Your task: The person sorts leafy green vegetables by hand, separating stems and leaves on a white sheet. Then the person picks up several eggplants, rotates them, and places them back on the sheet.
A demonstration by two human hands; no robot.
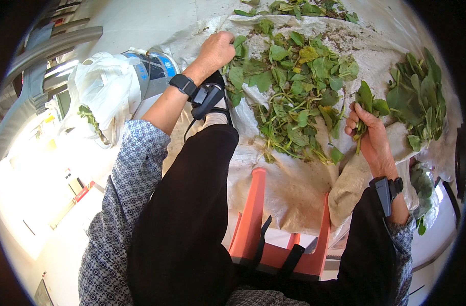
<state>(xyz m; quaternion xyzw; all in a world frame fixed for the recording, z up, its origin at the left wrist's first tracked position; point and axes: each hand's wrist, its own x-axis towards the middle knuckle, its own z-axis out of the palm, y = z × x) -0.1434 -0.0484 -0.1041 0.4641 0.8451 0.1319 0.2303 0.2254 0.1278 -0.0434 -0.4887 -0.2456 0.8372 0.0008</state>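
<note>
A loose heap of leafy green stems (294,91), some leaves yellowed, lies on a white woven sack (240,157). My left hand (217,51) is at the heap's upper left edge, fingers curled in beside a green leaf; what its fingertips hold is hidden. Right of the heap, my right hand (366,126) grips a small bunch of leafy greens (366,97), leaves upward and stems below the fingers. Past that hand, a neater pile of large green leaves (420,95) rests on the sack at the right.
A bucket (141,76) with a translucent plastic bag (103,82) over it stands at the left. A red plastic stool (255,214) is below me. More greens (301,8) and dirt crumbs lie at the top. A plastic bag of greens (426,191) sits at the lower right.
</note>
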